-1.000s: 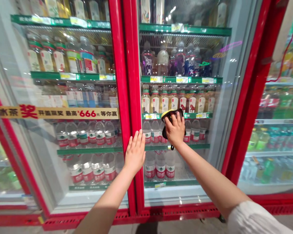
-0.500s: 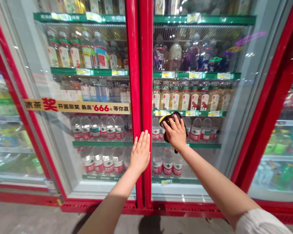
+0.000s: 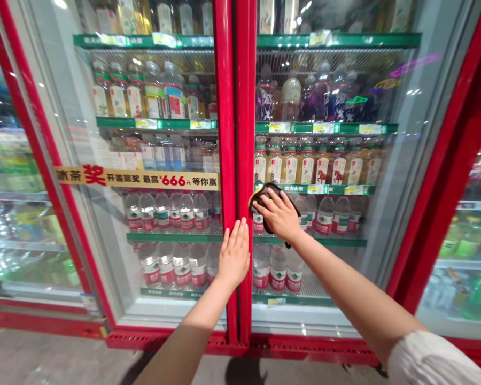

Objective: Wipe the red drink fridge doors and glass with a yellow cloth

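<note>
My left hand (image 3: 233, 260) lies flat with outstretched fingers on the red door frame (image 3: 229, 160) where two glass cooler doors meet. It holds nothing. Under the fingers of my right hand (image 3: 279, 214) is a black cloth with a yellow side (image 3: 292, 205), pressed against the right glass door (image 3: 316, 321). The cloth's left edge is close to the red frame, and part of it is hidden beneath my palm. Behind the glass, at about the same height, stand clear water bottles with red labels (image 3: 324, 222).
Shelves with green edge strips (image 3: 385, 128) hold several rows of drinks behind both doors. A yellow banner (image 3: 144, 177) runs across the left door. More coolers stand at the left (image 3: 16, 203) and right. Grey floor (image 3: 44, 358) lies below the red base.
My right hand has slid the cloth left along the glass, closer to the red frame. My left hand stays on the frame, and the whole view has shifted slightly.
</note>
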